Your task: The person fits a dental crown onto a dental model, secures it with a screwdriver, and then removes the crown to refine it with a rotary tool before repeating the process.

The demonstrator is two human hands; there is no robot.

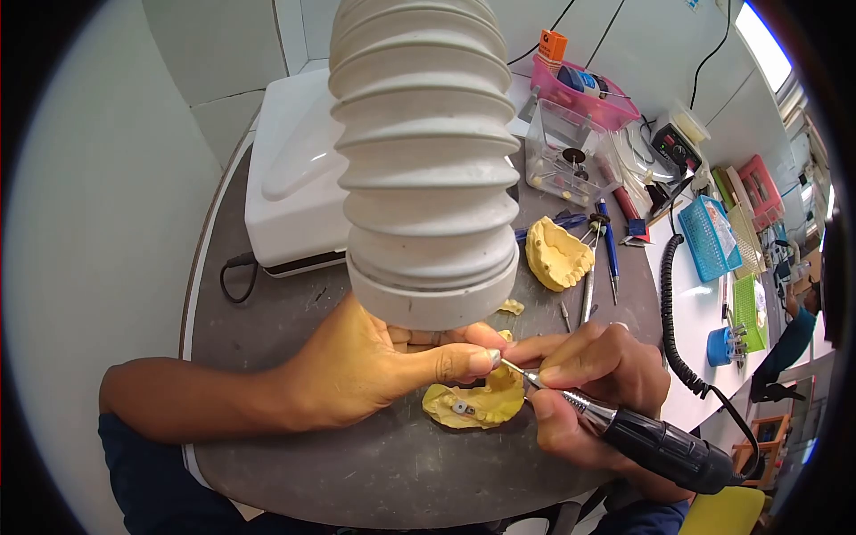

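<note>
My left hand [383, 361] is closed, thumb and fingertips pinching a small grey, shiny piece [495, 357]; its exact kind is too small to make out. My right hand [602, 383] grips a black and silver rotary handpiece [655, 441] like a pen. The thin bit of the handpiece points left and meets or nearly meets the small piece. Just below the fingers lies a yellow dental cast [486, 410] with grey metal parts set in it, its upper side partly covered by my hands. Farther back rests a second yellow dental cast [557, 254].
A ribbed suction hose [428, 160] hangs over the grey bench [357, 481], hiding its middle. A white machine [299, 178] stands behind left. Pen-like tools [610, 254], a clear box [562, 152] and a pink basket [588, 94] are at back right. A coiled cord [670, 321] runs to the handpiece.
</note>
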